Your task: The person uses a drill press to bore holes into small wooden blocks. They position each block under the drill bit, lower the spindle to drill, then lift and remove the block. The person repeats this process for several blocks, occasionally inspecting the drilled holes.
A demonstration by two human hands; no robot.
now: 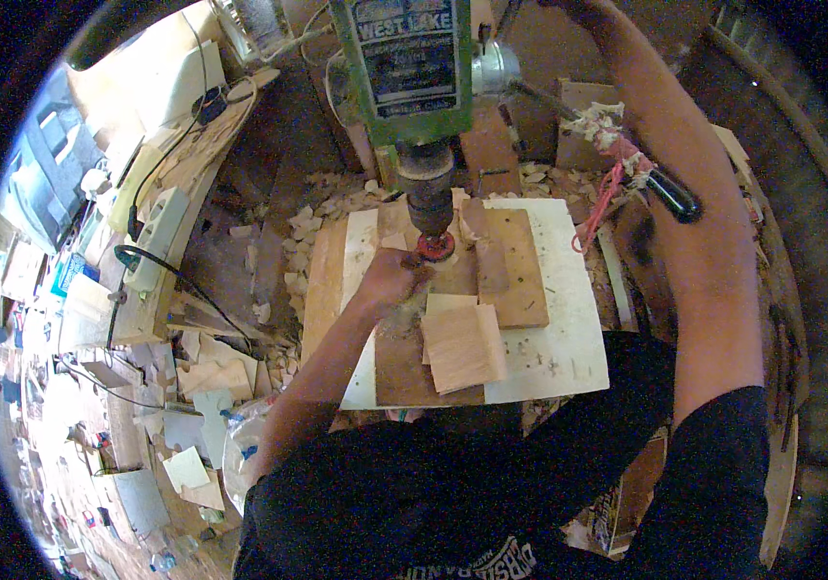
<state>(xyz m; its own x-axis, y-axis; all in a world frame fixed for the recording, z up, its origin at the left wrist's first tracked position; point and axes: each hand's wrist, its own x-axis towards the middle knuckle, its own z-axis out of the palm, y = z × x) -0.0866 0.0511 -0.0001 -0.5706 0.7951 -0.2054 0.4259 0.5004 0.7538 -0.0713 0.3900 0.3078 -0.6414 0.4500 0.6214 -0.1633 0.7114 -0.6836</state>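
Observation:
A green drill press (409, 68) stands before me, its dark chuck (430, 198) pointing down with a round red cutter (436, 246) in it. My left hand (390, 282) is closed right beside the cutter, over a brown board; what its fingers hold is hidden. Thin light-wood pieces (464, 348) lie stacked on that board, just right of my left wrist. My right arm reaches far forward past the lever with a black grip (673, 195). At the top edge, my right hand (578, 8) is mostly cut off, its fingers unclear.
A white board (559, 358) lies under the brown boards (520, 280). Wood chips and offcuts (312, 227) are heaped around it. To the left, a bench holds a power strip (158, 237) and a black cable (182, 275). More wood offcuts (216, 377) lie at lower left.

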